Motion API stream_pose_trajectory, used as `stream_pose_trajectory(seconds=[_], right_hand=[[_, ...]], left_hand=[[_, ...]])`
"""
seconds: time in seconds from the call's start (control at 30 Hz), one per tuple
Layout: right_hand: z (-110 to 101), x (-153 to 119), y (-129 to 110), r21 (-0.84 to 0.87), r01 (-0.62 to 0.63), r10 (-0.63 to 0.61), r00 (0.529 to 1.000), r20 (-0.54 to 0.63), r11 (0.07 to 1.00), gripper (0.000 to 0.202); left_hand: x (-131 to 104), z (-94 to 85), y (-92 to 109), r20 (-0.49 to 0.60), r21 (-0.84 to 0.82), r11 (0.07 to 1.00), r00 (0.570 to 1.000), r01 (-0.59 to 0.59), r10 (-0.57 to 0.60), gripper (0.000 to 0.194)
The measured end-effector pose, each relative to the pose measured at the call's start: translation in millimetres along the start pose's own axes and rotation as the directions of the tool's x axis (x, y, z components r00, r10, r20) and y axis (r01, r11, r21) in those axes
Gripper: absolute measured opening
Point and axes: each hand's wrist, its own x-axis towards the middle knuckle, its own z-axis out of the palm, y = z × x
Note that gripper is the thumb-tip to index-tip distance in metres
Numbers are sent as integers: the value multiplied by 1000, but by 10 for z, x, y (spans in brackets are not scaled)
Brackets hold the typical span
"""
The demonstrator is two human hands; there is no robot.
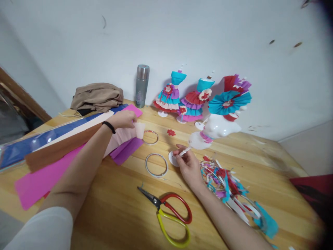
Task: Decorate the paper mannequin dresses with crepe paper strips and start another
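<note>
Toward the near edge of the tabletop [111, 215], a pair of scissors [156, 202] lies with its blades partly apart, and cut scraps [229, 180] spread toward the right edge. Just beyond, right of the tabletop's middle, is the white dress form [221, 125], strongly tilted, its torso pointing to the far right corner. The right hand [191, 170] has its fingers closed around the thin stem [185, 151], near the round base [173, 159]. The form is probably light, stiff and a little slippery, because the torso shines; the stem seems a good place to hold, although the torso may swing, being the bulkier end. On the left, the left hand [121, 119] curls over pale pink paper [121, 137]; its fingertips are hidden, so I cannot tell if they pinch. This paper looks soft and easy to tear, so a flat, gentle hold near its end is suitable. Along the back edge stand small paper dresses [195, 100] and a bottle [142, 86].
</note>
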Motion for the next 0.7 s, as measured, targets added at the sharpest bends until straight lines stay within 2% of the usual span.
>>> stream_pose_trajectory(seconds=[0.17, 0.33, 0.57, 0.7], right_hand=[[-1, -1, -16, -17, 0, 0, 1000, 2, 1000, 42], [-5, -4, -16, -12, 2, -2, 1000, 7, 1000, 42], [-1, -6, 7, -25, 10, -10, 1000, 5, 1000, 39], [3, -4, -18, -1, -4, 4, 1000, -7, 1000, 40]], left_hand=[[-110, -175, -264, -118, 49, 981, 977, 186, -179, 10], [-214, -322, -323, -256, -42, 939, 905, 342, -341, 19], [-208, -383, -220, -348, -182, 931, 865, 315, -361, 27], [-220, -370, -215, -393, -303, 905, 825, 300, -405, 11]])
